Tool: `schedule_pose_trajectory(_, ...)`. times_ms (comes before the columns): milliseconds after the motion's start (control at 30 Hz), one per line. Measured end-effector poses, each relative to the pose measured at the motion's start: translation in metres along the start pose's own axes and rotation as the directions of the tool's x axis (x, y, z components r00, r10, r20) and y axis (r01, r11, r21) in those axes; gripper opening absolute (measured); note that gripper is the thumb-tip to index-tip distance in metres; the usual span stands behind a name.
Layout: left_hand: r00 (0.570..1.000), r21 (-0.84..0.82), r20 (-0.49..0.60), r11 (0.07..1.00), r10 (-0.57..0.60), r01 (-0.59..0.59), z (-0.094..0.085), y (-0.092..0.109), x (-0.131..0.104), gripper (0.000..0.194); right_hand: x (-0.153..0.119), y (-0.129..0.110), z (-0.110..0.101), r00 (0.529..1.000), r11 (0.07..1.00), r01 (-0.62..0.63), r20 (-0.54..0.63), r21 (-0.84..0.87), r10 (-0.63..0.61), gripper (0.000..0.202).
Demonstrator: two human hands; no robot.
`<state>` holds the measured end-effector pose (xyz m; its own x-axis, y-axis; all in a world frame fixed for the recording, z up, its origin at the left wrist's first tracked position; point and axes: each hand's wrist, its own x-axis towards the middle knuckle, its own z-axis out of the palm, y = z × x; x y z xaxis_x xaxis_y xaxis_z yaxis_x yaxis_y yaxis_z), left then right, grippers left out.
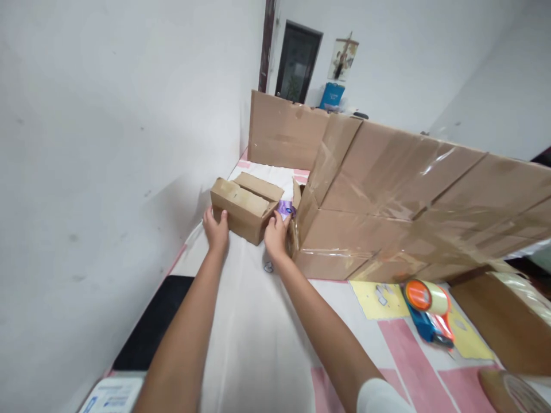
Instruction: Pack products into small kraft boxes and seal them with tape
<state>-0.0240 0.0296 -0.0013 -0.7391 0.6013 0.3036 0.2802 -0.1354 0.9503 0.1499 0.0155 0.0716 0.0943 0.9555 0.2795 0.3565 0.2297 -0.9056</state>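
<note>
A small cardboard box with its top flaps raised sits on the cloth-covered table, close to the wall. My left hand grips its left end, the thumb against the near face and the other fingers round the side. At the opposite end my right hand holds the box's right side, fingertips near the flap. Just beyond those fingers shows a small purple packet, partly hidden; whether I touch it is unclear. The inside of the box is mostly out of sight.
Large taped cartons form a wall on the right, with another cardboard panel behind. An orange and blue tape dispenser lies at front right, near a brown carton. A black flat item lies along the left edge.
</note>
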Motion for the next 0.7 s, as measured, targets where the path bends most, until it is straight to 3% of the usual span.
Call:
schedule_pose_trajectory(167,0.999,0.026,0.032,1.0,-0.013,0.012,0.017,0.014,-0.007,0.072,0.023,-0.011,0.018,0.977,0.976,-0.171,-0.148,-0.137,0.15,0.047)
schedule_pose_trajectory(300,0.998,0.03,0.057,0.999,-0.022,0.021,0.023,0.024,-0.013,0.096,0.026,-0.005,0.027,0.982,0.916,-0.154,-0.161,-0.37,0.1,0.05)
schedule_pose_trajectory(433,0.97,0.148,0.138,0.965,0.198,-0.218,0.022,0.044,-0.023,0.115,0.026,0.005,0.026,0.992,0.859,-0.095,-0.117,-0.503,0.041,0.06)
schedule_pose_trajectory(500,0.925,0.213,0.234,0.912,0.299,-0.349,0.024,0.054,-0.03,0.109,0.025,0.007,0.025,0.989,0.863,-0.11,-0.138,-0.493,0.048,0.061)
schedule_pose_trajectory(567,0.896,0.236,0.31,0.888,0.317,-0.396,0.027,0.062,-0.036,0.096,0.024,0.008,0.024,0.983,0.885,-0.142,-0.165,-0.443,0.075,0.066)
schedule_pose_trajectory(700,0.907,0.23,0.263,0.892,0.328,-0.389,0.031,0.061,-0.038,0.068,0.021,0.008,0.02,0.985,0.938,-0.122,-0.159,-0.323,0.073,0.078)
